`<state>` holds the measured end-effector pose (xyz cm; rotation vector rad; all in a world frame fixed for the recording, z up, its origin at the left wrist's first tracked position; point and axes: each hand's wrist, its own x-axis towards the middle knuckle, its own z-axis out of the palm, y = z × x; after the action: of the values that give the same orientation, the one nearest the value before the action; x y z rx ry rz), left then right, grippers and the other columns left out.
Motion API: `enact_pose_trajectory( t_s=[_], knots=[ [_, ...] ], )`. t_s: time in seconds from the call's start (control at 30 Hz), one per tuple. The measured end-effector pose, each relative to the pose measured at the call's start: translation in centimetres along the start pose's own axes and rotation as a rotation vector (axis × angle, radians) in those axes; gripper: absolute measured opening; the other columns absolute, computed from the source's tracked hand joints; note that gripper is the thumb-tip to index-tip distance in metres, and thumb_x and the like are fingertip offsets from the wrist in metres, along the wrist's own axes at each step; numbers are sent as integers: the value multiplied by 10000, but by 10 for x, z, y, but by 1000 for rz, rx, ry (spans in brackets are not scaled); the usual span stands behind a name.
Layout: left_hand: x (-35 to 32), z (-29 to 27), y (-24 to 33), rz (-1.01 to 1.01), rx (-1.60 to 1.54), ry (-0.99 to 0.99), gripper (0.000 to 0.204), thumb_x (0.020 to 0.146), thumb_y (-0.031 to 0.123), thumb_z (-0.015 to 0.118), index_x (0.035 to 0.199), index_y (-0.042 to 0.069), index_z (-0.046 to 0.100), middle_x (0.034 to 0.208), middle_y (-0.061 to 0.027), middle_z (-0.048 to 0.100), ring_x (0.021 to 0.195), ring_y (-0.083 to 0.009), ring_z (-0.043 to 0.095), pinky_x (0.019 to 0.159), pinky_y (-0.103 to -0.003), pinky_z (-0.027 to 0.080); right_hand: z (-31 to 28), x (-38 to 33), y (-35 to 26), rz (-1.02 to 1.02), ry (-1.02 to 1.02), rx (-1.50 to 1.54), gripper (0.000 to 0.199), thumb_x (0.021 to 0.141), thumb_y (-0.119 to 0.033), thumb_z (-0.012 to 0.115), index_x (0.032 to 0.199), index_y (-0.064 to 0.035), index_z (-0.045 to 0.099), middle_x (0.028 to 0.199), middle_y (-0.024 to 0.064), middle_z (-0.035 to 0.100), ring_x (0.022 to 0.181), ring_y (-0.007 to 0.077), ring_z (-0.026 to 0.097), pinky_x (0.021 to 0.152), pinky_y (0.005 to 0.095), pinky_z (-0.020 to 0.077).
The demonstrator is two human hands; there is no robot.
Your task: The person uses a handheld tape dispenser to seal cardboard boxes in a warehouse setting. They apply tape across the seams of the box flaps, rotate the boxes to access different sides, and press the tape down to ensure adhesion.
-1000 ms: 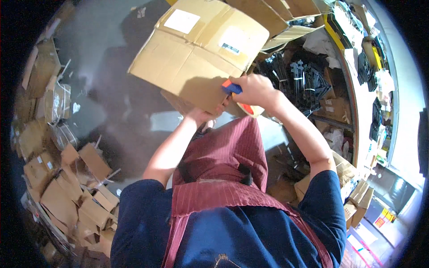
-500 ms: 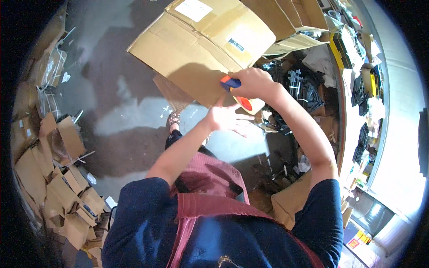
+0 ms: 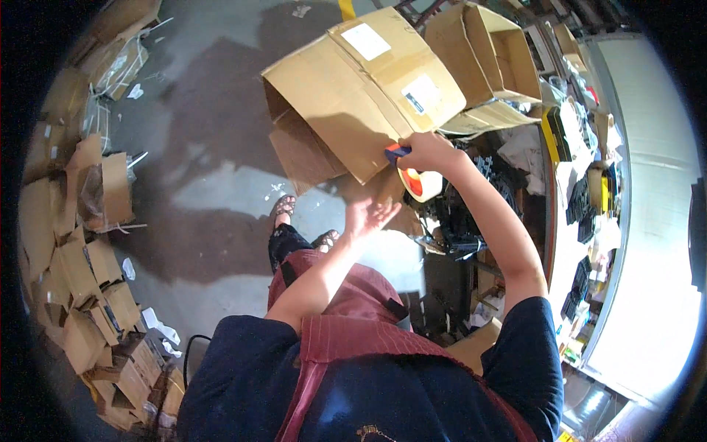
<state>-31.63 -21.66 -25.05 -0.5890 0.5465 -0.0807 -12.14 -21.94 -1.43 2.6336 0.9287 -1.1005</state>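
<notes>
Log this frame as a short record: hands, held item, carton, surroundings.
right_hand: closed around the tape dispenser
held_item: blue-and-orange tape dispenser with a tape roll
left_hand: open, just below the carton's near edge; contact unclear
carton: brown cardboard carton, tilted in view, one flap hanging out
carton_labels: two, whitish
behind_carton: open cardboard box
left_side: heaped cardboard
wearing: maroon striped apron

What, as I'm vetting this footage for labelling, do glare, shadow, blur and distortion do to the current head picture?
Head view: glare bleaches the pale panel at right; dark shadows cross the grey floor and the near face of the cardboard box; the left hand's fingers look slightly smeared; the fisheye bends the panel's edge and leaves black corners.
</notes>
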Motion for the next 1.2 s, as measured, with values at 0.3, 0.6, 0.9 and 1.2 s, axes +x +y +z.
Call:
enact_pose_trajectory(
  t_s=[0.3,0.6,0.9,1.2],
  knots=[
    [-22,65,57,569,1378,139,618,758,152,798,1297,-7,541,1262,-146,630,1116,-285,630,979,-394,508,-4,-19,-8,-92,128,185,708,747,-417,737,1380,-125,612,987,185,744,831,272,735,821,364,560],
    [-17,112,61,1692,2448,80,389,830,346,823,1141,125,749,1061,-93,762,952,-208,705,851,-333,524,32,-34,8,-94,408,135,700,790,-482,692,1417,-195,575,953,211,726,917,364,713,824,430,559],
    [39,104,69,1018,1722,-55,203,863,114,753,1003,-33,739,921,-73,748,847,-137,668,765,-288,507,40,-33,31,-62,496,327,740,796,-392,719,1484,-225,501,882,234,713,839,369,722,773,422,566],
    [56,145,68,661,1746,-237,299,906,139,769,1162,14,679,1066,-104,727,868,-162,719,775,-287,613,113,9,65,-303,838,462,844,839,-199,671,1587,-101,291,1111,304,664,1022,406,694,869,392,539]
  ],
)
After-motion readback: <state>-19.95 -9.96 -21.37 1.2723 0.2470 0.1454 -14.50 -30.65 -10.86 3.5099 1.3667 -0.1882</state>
